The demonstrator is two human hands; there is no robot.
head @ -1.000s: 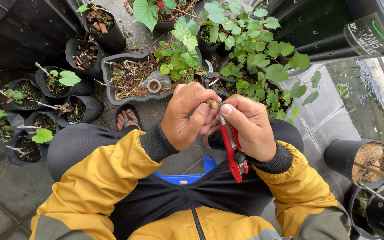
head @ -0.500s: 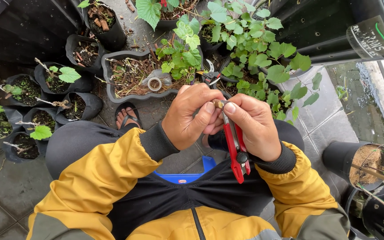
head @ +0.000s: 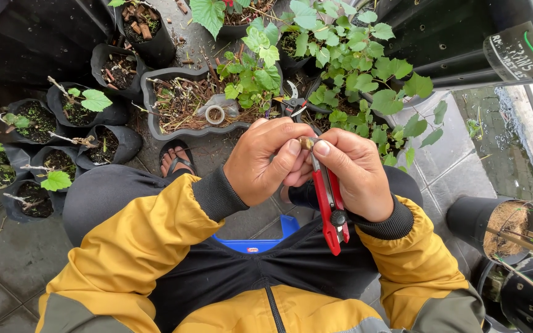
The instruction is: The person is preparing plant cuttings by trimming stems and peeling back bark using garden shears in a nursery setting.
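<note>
A short brown cutting (head: 305,143) is pinched between the thumb tips of both hands, in front of the chest and above the lap. The left hand (head: 265,161) is closed on the cutting from the left. The right hand (head: 356,176) is closed around a red knife (head: 330,200), whose long axis runs from the cutting back toward the body.
</note>
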